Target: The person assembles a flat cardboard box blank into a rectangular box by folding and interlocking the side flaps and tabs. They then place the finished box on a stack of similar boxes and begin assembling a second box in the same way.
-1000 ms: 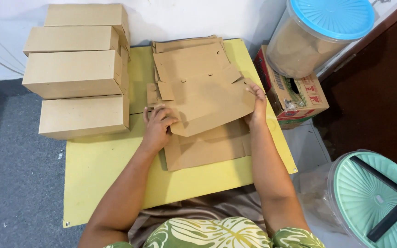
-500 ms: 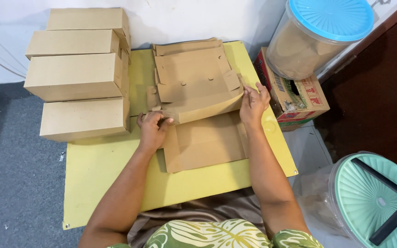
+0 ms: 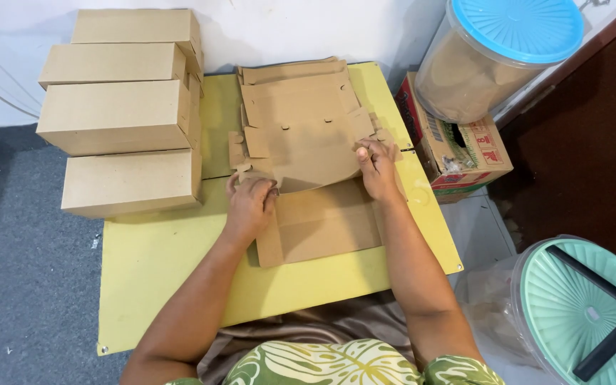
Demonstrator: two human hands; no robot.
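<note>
A flat brown cardboard box blank (image 3: 308, 142) lies on a low yellow table (image 3: 180, 264), on top of a stack of similar blanks. My left hand (image 3: 249, 203) pinches the blank's left flap near its front edge. At the blank's right side, my right hand (image 3: 378, 165) grips the right flap with fingers curled over it. The blank's middle panel bulges up between the two hands. A lower sheet (image 3: 322, 224) shows in front of them.
Several folded brown boxes (image 3: 119, 114) are stacked at the table's left and back. To the right stand a printed carton (image 3: 465, 153), a clear tub with a blue lid (image 3: 507, 43) and a green-lidded container (image 3: 586, 306). Grey carpet (image 3: 23, 271) lies to the left.
Both hands have shifted on the top blank and are folding its side flaps inward. The panel has lifted and bent, uncovering more of the sheet below.
</note>
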